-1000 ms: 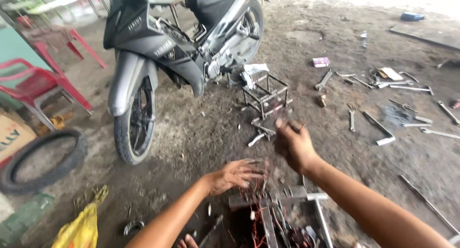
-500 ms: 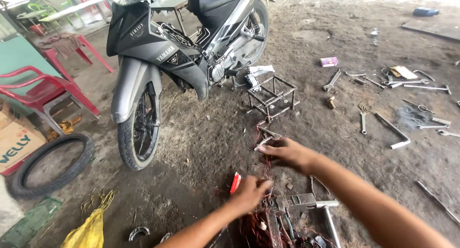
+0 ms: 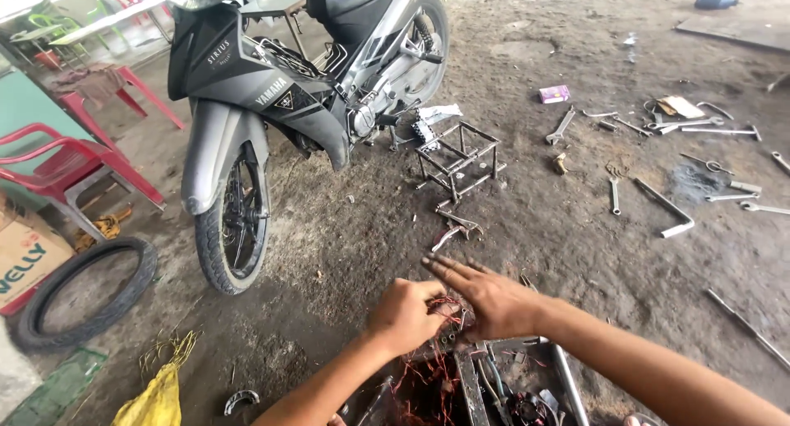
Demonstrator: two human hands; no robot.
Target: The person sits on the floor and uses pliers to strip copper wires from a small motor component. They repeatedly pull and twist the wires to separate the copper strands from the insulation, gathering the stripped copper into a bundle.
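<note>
My left hand is closed on a tangle of thin red wires that rises from an open metal toolbox at the bottom of the view. Beside it, touching it, my right hand lies flat over the box's far edge with its fingers stretched out to the left. The box holds wrenches and other dark tools; its lower part is cut off by the frame. A little beyond my fingers, small metal pieces lie on the dirt.
A grey and black motorcycle stands ahead on the left, with a welded metal frame beside it. Wrenches and bars are scattered at right. A loose tyre, red plastic chairs, a cardboard box and a yellow bag are at left.
My right hand has drawn back from the small metal pieces to the toolbox. My left hand has closed on the red wires and lifted them. The view has shifted slightly.
</note>
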